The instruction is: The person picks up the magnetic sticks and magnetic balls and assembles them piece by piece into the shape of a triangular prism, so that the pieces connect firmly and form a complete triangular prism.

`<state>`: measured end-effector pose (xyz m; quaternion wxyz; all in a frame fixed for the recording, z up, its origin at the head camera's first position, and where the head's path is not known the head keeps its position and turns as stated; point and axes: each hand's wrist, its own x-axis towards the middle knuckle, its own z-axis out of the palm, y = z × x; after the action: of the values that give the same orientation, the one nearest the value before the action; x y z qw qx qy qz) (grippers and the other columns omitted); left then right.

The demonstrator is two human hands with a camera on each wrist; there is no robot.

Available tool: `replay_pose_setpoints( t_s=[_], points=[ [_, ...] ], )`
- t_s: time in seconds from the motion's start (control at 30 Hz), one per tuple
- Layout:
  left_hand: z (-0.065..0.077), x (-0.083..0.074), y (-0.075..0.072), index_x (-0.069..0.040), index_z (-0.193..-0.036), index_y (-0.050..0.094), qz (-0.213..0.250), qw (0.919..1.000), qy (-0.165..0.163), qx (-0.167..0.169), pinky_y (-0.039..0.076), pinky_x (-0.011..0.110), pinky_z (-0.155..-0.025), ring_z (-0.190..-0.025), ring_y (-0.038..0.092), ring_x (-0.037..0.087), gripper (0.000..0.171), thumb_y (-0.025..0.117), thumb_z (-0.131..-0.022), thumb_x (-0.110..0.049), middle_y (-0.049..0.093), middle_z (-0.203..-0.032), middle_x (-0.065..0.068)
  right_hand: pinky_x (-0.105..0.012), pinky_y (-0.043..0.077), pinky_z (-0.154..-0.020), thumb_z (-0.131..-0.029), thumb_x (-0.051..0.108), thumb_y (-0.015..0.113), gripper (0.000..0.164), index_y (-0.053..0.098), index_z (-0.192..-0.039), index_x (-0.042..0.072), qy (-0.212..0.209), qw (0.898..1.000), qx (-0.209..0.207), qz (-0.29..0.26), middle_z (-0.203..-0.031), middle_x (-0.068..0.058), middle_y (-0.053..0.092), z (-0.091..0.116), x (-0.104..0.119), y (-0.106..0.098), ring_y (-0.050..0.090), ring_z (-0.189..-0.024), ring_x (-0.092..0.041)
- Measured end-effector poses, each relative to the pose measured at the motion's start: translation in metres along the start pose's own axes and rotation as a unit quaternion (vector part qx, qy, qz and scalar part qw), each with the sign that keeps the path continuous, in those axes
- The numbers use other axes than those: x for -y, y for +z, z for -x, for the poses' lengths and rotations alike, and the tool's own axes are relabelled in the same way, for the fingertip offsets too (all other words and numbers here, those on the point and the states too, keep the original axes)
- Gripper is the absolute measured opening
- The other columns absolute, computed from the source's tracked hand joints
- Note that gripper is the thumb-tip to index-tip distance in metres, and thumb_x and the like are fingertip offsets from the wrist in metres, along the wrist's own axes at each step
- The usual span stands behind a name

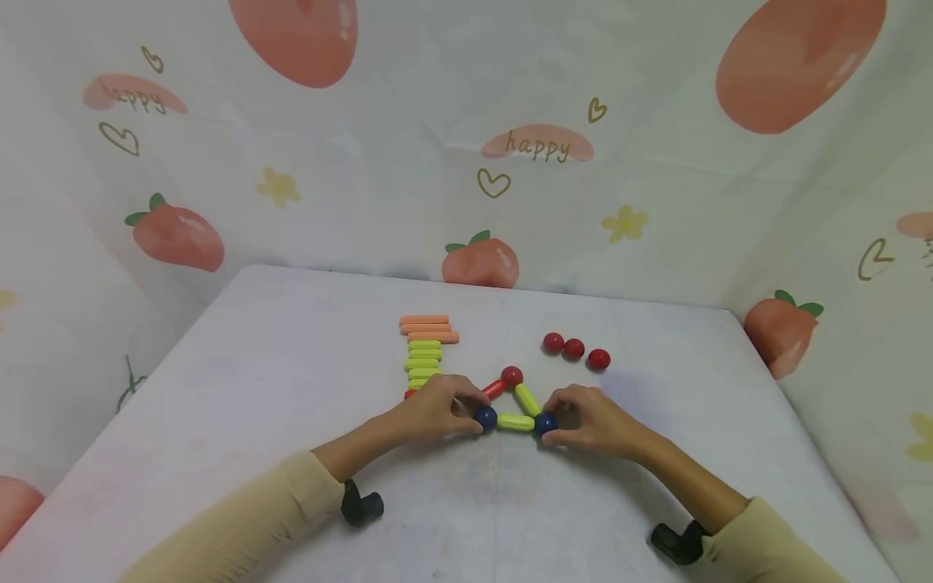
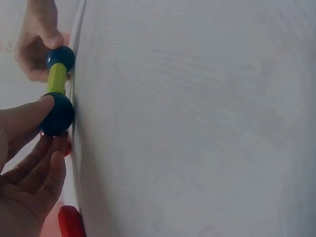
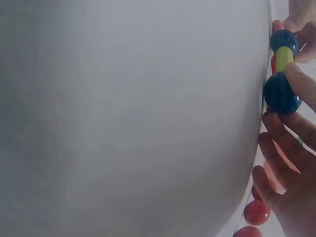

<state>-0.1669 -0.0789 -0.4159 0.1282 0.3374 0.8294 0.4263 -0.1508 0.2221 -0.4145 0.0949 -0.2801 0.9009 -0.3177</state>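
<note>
A triangle of balls and rods lies on the table. Its red ball [image 1: 513, 376] forms the far corner, joined by a red rod [image 1: 494, 389] on the left and a yellow-green rod [image 1: 528, 400] on the right. My left hand [image 1: 437, 409] pinches the left blue ball [image 1: 485, 418] between thumb and fingers. With thumb and fingers too, my right hand [image 1: 594, 421] pinches the right blue ball [image 1: 544, 423]. Another yellow-green rod [image 1: 516, 423] spans the two blue balls; in the left wrist view this rod [image 2: 57, 79] runs straight between them.
Several yellow-green rods [image 1: 424, 355] lie stacked in a column left of the triangle, with orange rods [image 1: 430, 328] beyond them. A red rod end [image 1: 410, 395] shows beside my left hand. Three red balls [image 1: 573, 349] sit at the back right. A printed cloth [image 1: 379, 202] hangs behind the table.
</note>
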Motion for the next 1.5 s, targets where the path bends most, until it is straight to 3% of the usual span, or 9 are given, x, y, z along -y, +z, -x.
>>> replay_pose_setpoints(
  t_s=[0.13,0.3,0.6,0.73,0.87,1.2,1.5],
  points=[
    [0.0,0.001,0.001,-0.009,-0.112,0.072,-0.01,0.9999,0.007,-0.004,0.055,0.023,-0.078,-0.09,0.065,0.008,0.031,0.082,-0.082,-0.012,0.069,-0.099,-0.004,-0.031,0.054,-0.082,-0.086,0.038,0.077,0.037,0.069,-0.111,0.012,0.014,1.0,-0.017,0.002,-0.098,0.009,0.068,-0.009,0.003,-0.001,0.06,-0.091,-0.011],
    [0.0,0.001,0.002,-0.009,-0.112,0.071,-0.012,0.9999,0.0,-0.01,0.055,0.022,-0.077,-0.088,0.064,0.007,0.032,0.082,-0.083,-0.017,0.069,-0.097,-0.005,-0.036,0.056,-0.083,-0.092,0.033,0.071,0.042,0.064,-0.125,0.007,0.043,0.998,-0.033,-0.025,-0.106,-0.001,0.069,-0.032,0.011,-0.003,0.064,-0.095,-0.016],
    [-0.001,0.001,0.002,-0.012,-0.104,0.072,-0.007,0.9999,0.001,-0.008,0.055,0.023,-0.076,-0.084,0.064,0.007,0.023,0.082,-0.083,-0.014,0.069,-0.093,-0.007,-0.033,0.058,-0.078,-0.091,0.03,0.073,0.045,0.062,-0.13,0.008,0.088,0.996,0.015,0.007,-0.108,-0.007,0.07,-0.071,0.024,-0.002,0.065,-0.092,-0.019],
    [0.0,0.0,0.001,-0.012,-0.101,0.072,-0.006,1.0,0.001,-0.006,0.055,0.023,-0.075,-0.082,0.063,0.006,0.021,0.082,-0.083,-0.013,0.068,-0.09,-0.007,-0.03,0.057,-0.076,-0.091,0.026,0.074,0.037,0.066,-0.124,0.009,0.08,0.996,0.033,0.016,-0.105,-0.006,0.071,-0.08,0.024,-0.003,0.064,-0.089,-0.018],
    [-0.001,0.0,0.001,-0.011,-0.101,0.072,-0.004,1.0,0.003,-0.002,0.055,0.023,-0.075,-0.081,0.064,0.005,0.02,0.081,-0.083,-0.013,0.069,-0.09,-0.006,-0.029,0.057,-0.077,-0.092,0.021,0.073,0.033,0.067,-0.122,0.009,0.069,0.996,0.047,0.017,-0.104,-0.005,0.07,-0.081,0.021,-0.005,0.063,-0.088,-0.017],
    [-0.001,0.001,0.001,-0.01,-0.103,0.072,-0.001,1.0,0.005,-0.007,0.055,0.024,-0.075,-0.083,0.063,0.006,0.021,0.081,-0.083,-0.011,0.07,-0.092,-0.005,-0.032,0.056,-0.08,-0.093,0.015,0.069,0.036,0.066,-0.128,0.006,0.046,0.999,0.015,-0.012,-0.109,-0.005,0.068,-0.074,0.011,-0.011,0.06,-0.094,-0.02],
    [-0.004,0.001,0.003,-0.012,-0.103,0.071,-0.015,0.9999,-0.005,-0.003,0.055,0.024,-0.076,-0.085,0.063,0.009,0.021,0.081,-0.084,-0.014,0.069,-0.094,-0.007,-0.033,0.057,-0.08,-0.093,0.015,0.069,0.037,0.065,-0.129,0.006,0.034,0.999,0.013,-0.029,-0.111,-0.007,0.069,-0.069,0.01,-0.011,0.062,-0.094,-0.02]
  ],
)
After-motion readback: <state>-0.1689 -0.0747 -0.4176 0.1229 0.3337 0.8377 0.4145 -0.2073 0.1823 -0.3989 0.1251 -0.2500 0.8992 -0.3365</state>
